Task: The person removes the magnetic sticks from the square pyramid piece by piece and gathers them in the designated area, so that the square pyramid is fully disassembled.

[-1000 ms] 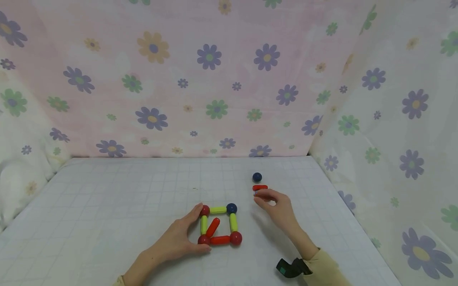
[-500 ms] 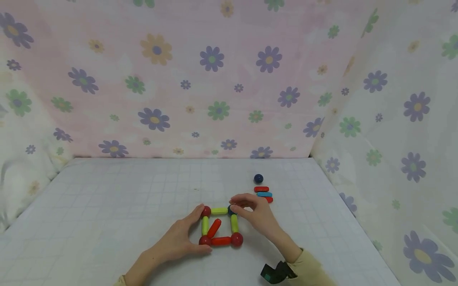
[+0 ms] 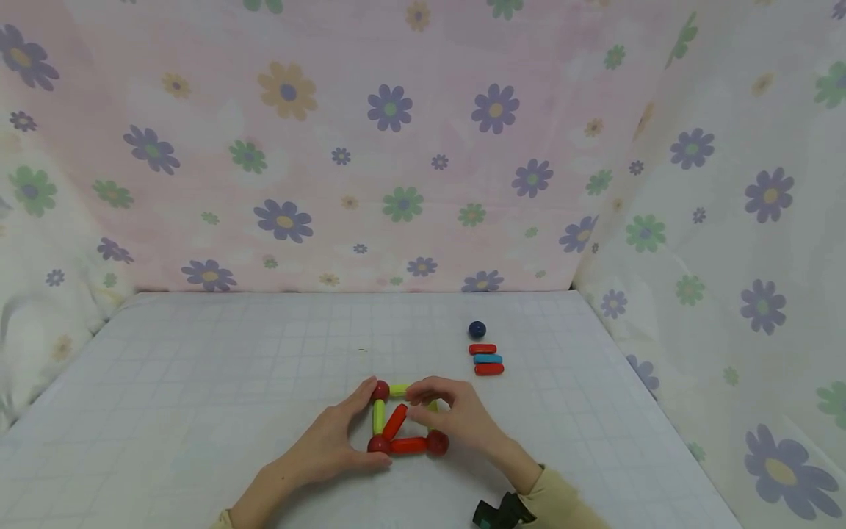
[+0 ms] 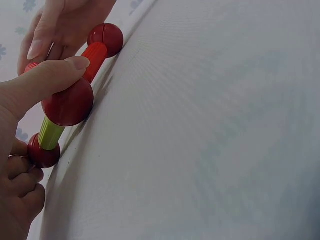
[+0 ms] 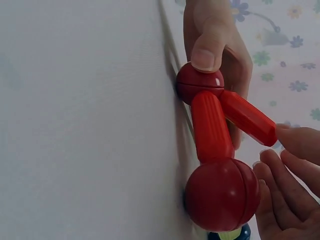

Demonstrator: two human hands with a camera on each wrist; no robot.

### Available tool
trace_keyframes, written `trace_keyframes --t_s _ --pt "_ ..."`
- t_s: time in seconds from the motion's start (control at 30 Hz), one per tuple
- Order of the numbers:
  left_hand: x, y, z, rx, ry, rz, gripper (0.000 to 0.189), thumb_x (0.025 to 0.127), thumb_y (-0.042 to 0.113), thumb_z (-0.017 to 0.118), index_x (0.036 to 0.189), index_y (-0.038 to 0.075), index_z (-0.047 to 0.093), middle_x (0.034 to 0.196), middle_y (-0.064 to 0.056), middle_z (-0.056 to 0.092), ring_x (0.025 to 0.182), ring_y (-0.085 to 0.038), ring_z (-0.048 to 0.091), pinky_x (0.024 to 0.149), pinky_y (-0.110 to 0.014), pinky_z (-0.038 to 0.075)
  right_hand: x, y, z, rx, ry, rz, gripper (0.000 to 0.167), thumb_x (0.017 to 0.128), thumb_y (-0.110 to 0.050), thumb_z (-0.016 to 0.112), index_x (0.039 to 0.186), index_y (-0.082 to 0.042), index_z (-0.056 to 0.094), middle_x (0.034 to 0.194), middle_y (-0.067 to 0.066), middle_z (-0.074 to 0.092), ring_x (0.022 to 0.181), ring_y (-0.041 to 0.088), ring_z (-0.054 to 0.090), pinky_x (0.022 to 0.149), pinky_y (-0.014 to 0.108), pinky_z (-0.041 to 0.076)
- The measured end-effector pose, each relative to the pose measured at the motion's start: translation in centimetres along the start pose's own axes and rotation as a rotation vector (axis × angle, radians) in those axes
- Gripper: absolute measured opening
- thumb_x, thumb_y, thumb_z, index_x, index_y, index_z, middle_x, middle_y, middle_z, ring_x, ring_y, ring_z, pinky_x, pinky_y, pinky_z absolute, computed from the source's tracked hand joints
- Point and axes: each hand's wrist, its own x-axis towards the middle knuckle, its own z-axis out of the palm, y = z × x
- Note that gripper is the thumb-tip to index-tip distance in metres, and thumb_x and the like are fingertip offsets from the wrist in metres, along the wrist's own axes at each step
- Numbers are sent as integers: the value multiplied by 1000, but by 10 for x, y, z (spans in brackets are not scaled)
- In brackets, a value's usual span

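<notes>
A square of magnetic rods and balls [image 3: 410, 445] lies on the table. My left hand [image 3: 330, 441] holds its left side, thumb on the near red ball [image 5: 192, 85] and a finger at the far red ball [image 3: 381, 390]. From the near ball a red magnetic rod [image 3: 395, 422] slants upward. My right hand [image 3: 456, 415] is over the square's right side, its thumb touching that rod's upper end [image 5: 270, 136]; the other visible fingers stay apart from it. In the head view this hand hides the corner's dark blue ball, which partly shows in the right wrist view [image 5: 244, 233].
Farther right on the table, a red rod [image 3: 482, 349], a blue rod [image 3: 487, 359] and another red rod [image 3: 489, 369] lie side by side. Behind them rests a dark blue ball [image 3: 477, 329]. Flowered cloth [image 3: 403, 203] hangs around the table.
My right hand has moved left from beside the loose rods, past the dark blue corner ball, to the tip of the slanted red rod. My left hand has stayed in place.
</notes>
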Motion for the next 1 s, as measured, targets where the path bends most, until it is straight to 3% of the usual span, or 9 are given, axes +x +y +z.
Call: trace_keyframes --t_s 0.23,0.67,1.0 --pt "-1 0 0 9 8 14 113 73 60 82 159 14 25 164 0 27 150 -26 30 115 -55 34 -1 4 8 -54 -19 30 31 90 -30 75 118 -17 72 103 -9 71 96 13 62 89 31 54" --pt "1 1 0 16 7 13 113 72 58 83 159 13 26 164 -1 28 149 -26 31 115 -54 35 -3 5 14 -35 -13 64 32 87 -26 78 118 -19 73 100 -7 70 98 20 63 87 29 52" --pt "1 1 1 15 10 17 113 72 58 83 159 13 26 164 -1 28 149 -25 32 115 -54 35 -4 6 15 -52 -6 91 31 88 -30 77 117 -21 72 98 -10 68 97 16 61 85 27 51"
